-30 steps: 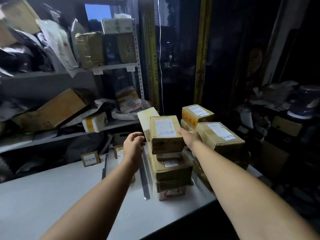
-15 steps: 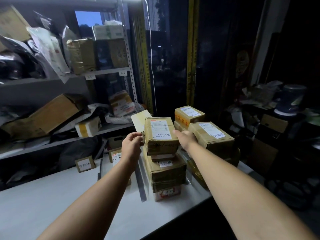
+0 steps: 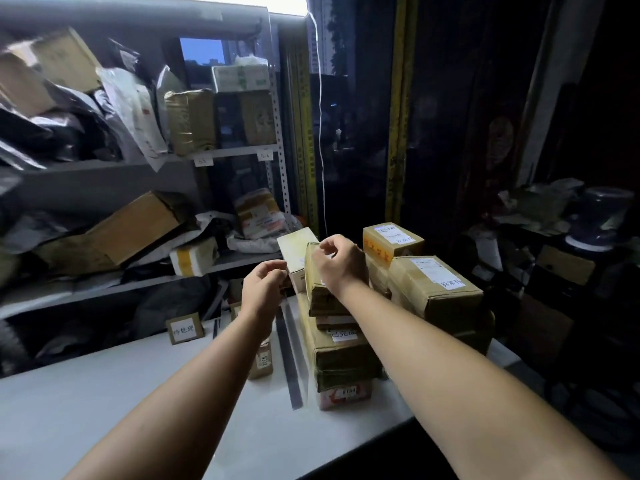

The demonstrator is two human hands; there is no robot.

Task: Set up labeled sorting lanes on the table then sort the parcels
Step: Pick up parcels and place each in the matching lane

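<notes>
Parcels stacked at the table's (image 3: 104,410) far right end, directly under and ahead of both hands. Top cardboard box (image 3: 323,289) sits on a taped stack; right hand (image 3: 341,263) rests over its upper face, fingers curled, thumb and forefinger pinched near the top edge. Whether it grips the box or something small on it, cannot tell. Left hand (image 3: 265,289) hovers just left of the box, fingers loosely curled, holding nothing visible. A white box (image 3: 294,252) stands behind, between the hands. Lane divider strip (image 3: 291,358) runs below the left wrist; lane sign (image 3: 184,329) further left.

Judgement: box is stiff, taped, probably light to moderate. Tape looks slick; take it by opposite side faces, both hands. The stack beneath may shift.
</notes>
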